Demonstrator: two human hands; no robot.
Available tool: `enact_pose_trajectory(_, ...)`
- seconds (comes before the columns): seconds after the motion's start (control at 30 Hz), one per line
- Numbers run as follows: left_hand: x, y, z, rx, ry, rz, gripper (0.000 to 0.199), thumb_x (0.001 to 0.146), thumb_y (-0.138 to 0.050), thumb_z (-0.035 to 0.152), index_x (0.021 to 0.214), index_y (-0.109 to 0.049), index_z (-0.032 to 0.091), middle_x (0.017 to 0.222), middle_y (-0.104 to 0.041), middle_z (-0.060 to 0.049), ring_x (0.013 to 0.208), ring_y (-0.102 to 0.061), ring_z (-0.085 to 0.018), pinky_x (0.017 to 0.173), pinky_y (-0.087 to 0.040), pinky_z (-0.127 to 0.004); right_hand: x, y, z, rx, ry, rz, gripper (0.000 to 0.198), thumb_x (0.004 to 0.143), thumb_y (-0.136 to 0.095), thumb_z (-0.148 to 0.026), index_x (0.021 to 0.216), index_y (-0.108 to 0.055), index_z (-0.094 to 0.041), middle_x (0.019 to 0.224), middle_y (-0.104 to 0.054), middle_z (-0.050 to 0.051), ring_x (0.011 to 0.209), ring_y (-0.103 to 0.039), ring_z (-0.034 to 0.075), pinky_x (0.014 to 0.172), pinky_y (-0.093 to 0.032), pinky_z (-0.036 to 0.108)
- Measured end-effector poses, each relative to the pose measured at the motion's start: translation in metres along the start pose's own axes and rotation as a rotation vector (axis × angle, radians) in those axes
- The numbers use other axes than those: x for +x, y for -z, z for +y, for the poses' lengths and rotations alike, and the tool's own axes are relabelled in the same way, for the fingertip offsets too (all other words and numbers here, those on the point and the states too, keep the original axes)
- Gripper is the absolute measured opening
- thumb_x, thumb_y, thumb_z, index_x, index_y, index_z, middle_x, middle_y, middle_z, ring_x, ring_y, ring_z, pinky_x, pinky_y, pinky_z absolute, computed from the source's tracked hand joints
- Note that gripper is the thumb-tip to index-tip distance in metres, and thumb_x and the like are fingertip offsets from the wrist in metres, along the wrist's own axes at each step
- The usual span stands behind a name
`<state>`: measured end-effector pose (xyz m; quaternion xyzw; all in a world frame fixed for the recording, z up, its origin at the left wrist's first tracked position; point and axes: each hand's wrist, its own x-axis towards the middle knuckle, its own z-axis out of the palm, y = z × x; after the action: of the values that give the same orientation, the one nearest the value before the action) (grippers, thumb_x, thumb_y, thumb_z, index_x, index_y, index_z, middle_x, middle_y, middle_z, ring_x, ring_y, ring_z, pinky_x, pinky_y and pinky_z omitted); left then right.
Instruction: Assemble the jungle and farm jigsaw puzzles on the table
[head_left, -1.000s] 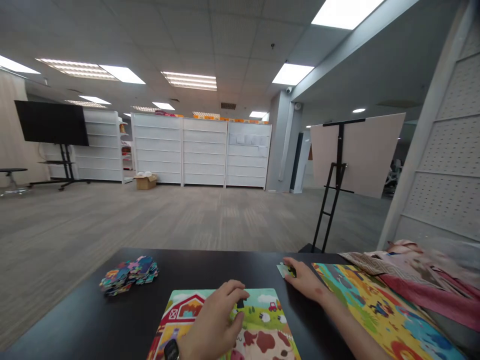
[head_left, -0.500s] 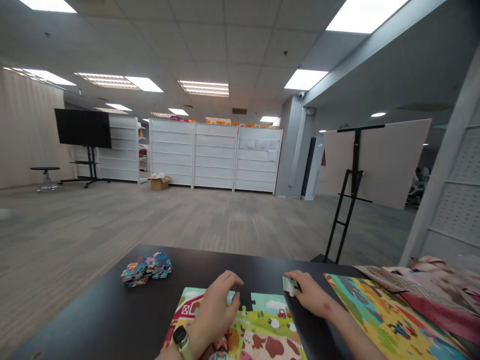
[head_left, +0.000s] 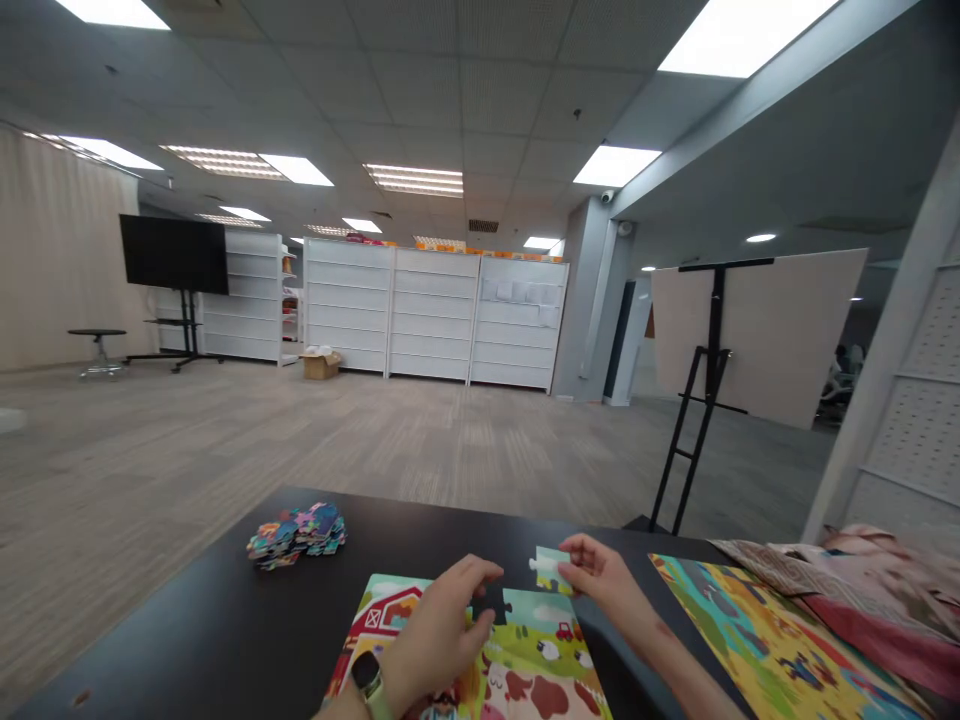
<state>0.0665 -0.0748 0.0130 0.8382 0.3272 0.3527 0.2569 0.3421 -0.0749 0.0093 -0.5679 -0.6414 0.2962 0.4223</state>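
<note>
Between the thumb and fingers of my right hand (head_left: 600, 577) is a jigsaw piece (head_left: 549, 567), light blue above and green below, held just over the far edge of the farm puzzle (head_left: 536, 640). That puzzle, with its red barn and brown-and-white cow, lies on the black table. A dark gap shows in its top edge, between the barn side and the sky piece. Over the puzzle's left half is my left hand (head_left: 448, 625), thumb and fingers apart, nothing in them. It hides part of the picture; a watch is on that wrist.
A heap of loose jigsaw pieces (head_left: 298, 535) sits at the table's far left. On the right lie a yellow animal puzzle (head_left: 772, 630) and a bunched cloth (head_left: 885, 590). Beyond the black table (head_left: 202, 620) stands an easel with a board (head_left: 787, 340).
My right hand has brought the piece leftward and turned it, so more of its picture shows. My left hand has shifted slightly right over the puzzle. The view has moved a little.
</note>
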Motion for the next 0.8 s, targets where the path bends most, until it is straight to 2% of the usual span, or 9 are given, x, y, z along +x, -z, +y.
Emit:
enact_pose_trajectory(0.07,0.0,0.001,0.002,-0.025,-0.012,-0.02,0.052,0.078,-0.06,0.009,0.128,-0.057,0.025,0.124,-0.062,-0.004,0.1,-0.061,-0.02,0.093,-0.047,-0.03,-0.007,-0.025,-0.007,0.014,0.031,-0.039,0.032,0.078,-0.064,-0.048,0.09,-0.061,-0.019,0.071,-0.065,0.0,0.066,-0.062,0.017,0.061,-0.05,0.027)
enact_pose_trajectory(0.13,-0.001,-0.001,0.0,-0.018,-0.022,-0.058,0.051,0.078,-0.061,0.01,0.126,-0.059,0.025,0.124,-0.062,-0.005,0.106,-0.06,-0.021,0.097,-0.046,-0.031,-0.014,-0.047,-0.015,-0.004,0.065,-0.075,0.019,0.077,-0.068,-0.038,0.085,-0.064,-0.02,0.071,-0.068,0.0,0.068,-0.063,0.017,0.065,-0.05,0.027)
enact_pose_trajectory(0.23,0.0,-0.005,-0.01,0.018,-0.005,-0.092,0.045,0.079,-0.059,0.008,0.12,-0.062,0.025,0.121,-0.066,-0.004,0.114,-0.058,-0.023,0.103,-0.043,-0.033,-0.022,-0.064,-0.025,-0.141,0.141,-0.076,0.009,0.081,-0.067,-0.027,0.089,-0.069,-0.024,0.085,-0.072,0.0,0.082,-0.066,0.02,0.079,-0.05,0.03)
enact_pose_trajectory(0.37,0.002,-0.008,-0.023,0.079,0.062,-0.051,0.041,0.081,-0.059,0.009,0.119,-0.064,0.025,0.12,-0.067,-0.004,0.114,-0.058,-0.024,0.103,-0.042,-0.036,-0.028,-0.063,-0.031,-0.309,0.283,-0.09,0.03,0.091,-0.055,-0.022,0.118,-0.068,-0.026,0.125,-0.065,0.008,0.118,-0.059,0.024,0.104,-0.045,0.038)
enact_pose_trajectory(0.43,0.004,-0.008,-0.027,0.115,0.077,-0.049,0.042,0.081,-0.061,0.012,0.12,-0.065,0.025,0.12,-0.068,-0.004,0.115,-0.058,-0.025,0.103,-0.042,-0.039,-0.03,-0.06,-0.032,-0.359,0.333,-0.131,0.032,0.093,-0.051,-0.019,0.118,-0.069,-0.026,0.135,-0.06,0.009,0.126,-0.054,0.025,0.109,-0.043,0.04)
enact_pose_trajectory(0.57,0.005,-0.005,-0.028,0.158,0.089,-0.091,0.045,0.081,-0.063,0.014,0.124,-0.066,0.027,0.122,-0.069,-0.004,0.117,-0.057,-0.026,0.101,-0.041,-0.041,-0.035,-0.058,-0.034,-0.426,0.372,-0.181,0.033,0.088,-0.051,-0.011,0.105,-0.076,-0.025,0.131,-0.062,0.009,0.123,-0.054,0.025,0.106,-0.045,0.04)
enact_pose_trajectory(0.7,0.005,-0.003,-0.024,0.206,0.096,-0.132,0.029,0.085,-0.061,0.017,0.11,-0.073,0.027,0.127,-0.067,-0.004,0.12,-0.055,-0.027,0.101,-0.039,-0.043,-0.037,-0.058,-0.04,-0.451,0.384,-0.203,0.033,0.087,-0.052,-0.01,0.102,-0.078,-0.023,0.114,-0.069,0.009,0.112,-0.058,0.025,0.099,-0.048,0.038)
enact_pose_trajectory(0.8,0.005,-0.002,-0.022,0.244,0.064,-0.127,0.023,0.087,-0.061,0.019,0.102,-0.075,0.026,0.119,-0.067,-0.005,0.113,-0.057,-0.026,0.097,-0.041,-0.04,-0.038,-0.058,-0.044,-0.463,0.397,-0.218,0.031,0.086,-0.053,-0.01,0.101,-0.077,-0.023,0.116,-0.069,0.008,0.114,-0.056,0.025,0.099,-0.046,0.039)
